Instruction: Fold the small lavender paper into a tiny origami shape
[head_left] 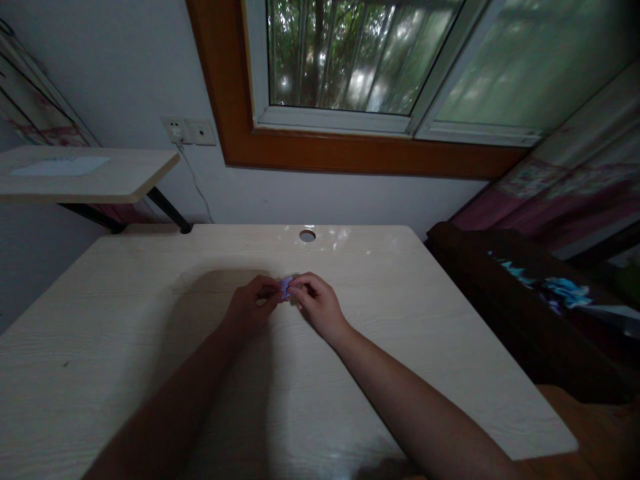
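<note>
Between my two hands is a small purple object [285,288], too small and too covered by fingers for its kind to show. From the left side, my left hand [253,301] pinches it between thumb and fingertips. My right hand [320,303] grips its other side in the same way, thumb against the forefinger. Both hands are over the middle of the pale wooden desk [360,380], toward its far half. Whether the purple piece touches the desktop, I cannot tell.
A raised shelf [150,175] on black legs stands at the desk's far left, with a paper sheet [63,167] on it. A round cable hole [307,236] lies near the back edge. Beyond are a wall socket [187,131] and a window. Dark furniture [530,313] with blue cloth [565,291] stands right.
</note>
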Available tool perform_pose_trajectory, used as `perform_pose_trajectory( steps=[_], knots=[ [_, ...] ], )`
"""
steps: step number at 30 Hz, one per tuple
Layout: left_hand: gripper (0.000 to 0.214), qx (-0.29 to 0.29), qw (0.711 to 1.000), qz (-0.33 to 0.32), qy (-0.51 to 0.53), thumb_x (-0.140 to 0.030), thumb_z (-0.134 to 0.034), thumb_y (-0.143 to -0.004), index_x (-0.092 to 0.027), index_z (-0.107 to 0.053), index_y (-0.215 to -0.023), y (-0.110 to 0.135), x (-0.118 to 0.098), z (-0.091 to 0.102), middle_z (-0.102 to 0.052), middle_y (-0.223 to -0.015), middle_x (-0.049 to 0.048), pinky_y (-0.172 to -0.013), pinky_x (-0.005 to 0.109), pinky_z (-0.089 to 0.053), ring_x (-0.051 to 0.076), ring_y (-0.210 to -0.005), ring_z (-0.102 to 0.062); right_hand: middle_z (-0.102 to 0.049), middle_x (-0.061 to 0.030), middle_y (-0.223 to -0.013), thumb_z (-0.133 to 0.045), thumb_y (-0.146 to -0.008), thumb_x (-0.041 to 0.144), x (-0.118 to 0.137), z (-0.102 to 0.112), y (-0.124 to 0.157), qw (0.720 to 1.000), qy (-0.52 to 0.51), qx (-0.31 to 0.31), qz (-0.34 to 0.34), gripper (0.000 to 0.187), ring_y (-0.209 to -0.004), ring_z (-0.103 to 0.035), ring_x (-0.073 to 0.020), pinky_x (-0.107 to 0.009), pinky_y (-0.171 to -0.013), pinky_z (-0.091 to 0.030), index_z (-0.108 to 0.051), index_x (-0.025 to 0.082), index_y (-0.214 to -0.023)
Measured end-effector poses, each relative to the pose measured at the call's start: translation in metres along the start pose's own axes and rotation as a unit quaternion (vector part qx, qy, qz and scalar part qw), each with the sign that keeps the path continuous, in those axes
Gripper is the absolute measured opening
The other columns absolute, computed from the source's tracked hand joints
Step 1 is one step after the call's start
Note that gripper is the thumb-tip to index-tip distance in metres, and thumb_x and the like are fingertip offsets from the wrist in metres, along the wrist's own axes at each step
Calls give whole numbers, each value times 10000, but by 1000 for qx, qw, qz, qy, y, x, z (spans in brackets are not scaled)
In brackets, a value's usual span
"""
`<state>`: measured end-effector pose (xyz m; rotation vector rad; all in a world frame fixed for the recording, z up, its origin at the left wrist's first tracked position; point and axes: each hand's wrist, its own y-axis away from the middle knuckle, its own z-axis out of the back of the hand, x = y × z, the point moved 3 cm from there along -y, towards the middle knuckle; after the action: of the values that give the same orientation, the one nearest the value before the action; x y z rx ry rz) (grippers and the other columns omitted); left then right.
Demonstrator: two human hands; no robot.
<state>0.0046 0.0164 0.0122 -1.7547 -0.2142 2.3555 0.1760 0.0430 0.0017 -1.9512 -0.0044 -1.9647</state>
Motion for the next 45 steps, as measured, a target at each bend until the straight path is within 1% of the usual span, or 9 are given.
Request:
perform_pose_trajectory(
  steps=[7, 12, 17, 21, 24, 28, 35, 41, 45],
  knots=[
    [217, -1, 1000, -8, -3, -381, -677, -827, -195, -605, -914, -1, -2, -1, -764, -847, 49, -743, 330, -615, 213, -797, -753, -575, 17, -677, -634, -895, 395, 1, 1, 1, 1000, -1, 12, 11, 187, -572, -519, -119, -260, -578, -415, -622, 209, -884],
    [155, 3, 998, -34, -55, -339, -651, -836, -197, -640, -896, 0, -7, 1, -761, -833, 36, -715, 292, -606, 193, -770, -746, -579, 17, -692, -627, -903, 384, 2, 0, 1, 1000, 6, 7, 11, 172, -568, -509, -115, -256, -578, -411, -620, 212, -900],
    [100, 4, 993, -65, -98, -282, -627, -847, -202, -660, -898, 1, -7, 1, -752, -831, 22, -722, 268, -592, 168, -752, -732, -556, 24, -645, -632, -895, 399, 4, 0, 1, 999, 33, -1, 11, 185, -560, -500, -123, -256, -575, -411, -626, 214, -890],
    [117, 6, 992, -69, -103, -304, -623, -853, -205, -663, -898, 1, -8, 1, -751, -825, 21, -711, 265, -594, 174, -756, -735, -562, 17, -656, -627, -896, 406, 6, 0, 2, 998, 56, -9, 19, 193, -570, -499, -126, -257, -583, -417, -634, 213, -882],
    [148, 7, 992, -71, -104, -338, -653, -840, -204, -668, -901, 1, -10, 1, -754, -833, 26, -715, 269, -595, 178, -750, -733, -563, 14, -664, -625, -896, 403, 7, 0, 2, 998, 64, -6, 24, 189, -578, -497, -129, -259, -583, -417, -641, 215, -884],
    [184, 1, 992, -66, -108, -370, -700, -809, -214, -670, -901, 2, -9, 1, -754, -825, 16, -721, 272, -592, 177, -745, -731, -564, 9, -675, -625, -897, 385, 8, 1, 3, 997, 73, -9, 31, 167, -589, -496, -135, -266, -592, -417, -647, 221, -877],
    [146, -4, 997, -30, -73, -323, -706, -799, -203, -655, -866, -1, -5, -1, -751, -814, 13, -736, 284, -588, 177, -747, -729, -544, 18, -643, -640, -887, 382, 7, 0, 3, 997, 77, -10, 24, 156, -582, -487, -139, -269, -589, -415, -646, 226, -880],
    [168, -6, 1000, -7, -28, -339, -701, -808, -198, -630, -865, -2, -5, -1, -757, -800, 22, -739, 302, -595, 184, -751, -738, -499, 59, -573, -656, -872, 407, 0, 1, 2, 999, 14, -36, -11, 205, -521, -474, -121, -248, -530, -389, -613, 228, -962],
    [189, -14, 1000, 1, -15, -345, -713, -803, -195, -619, -868, -3, -2, -2, -752, -792, 16, -718, 279, -589, 171, -731, -734, -538, 65, -595, -694, -842, 395, -5, 0, 1, 999, -28, -19, -20, 270, -524, -498, -111, -235, -526, -392, -576, 230, -1019]
  ],
)
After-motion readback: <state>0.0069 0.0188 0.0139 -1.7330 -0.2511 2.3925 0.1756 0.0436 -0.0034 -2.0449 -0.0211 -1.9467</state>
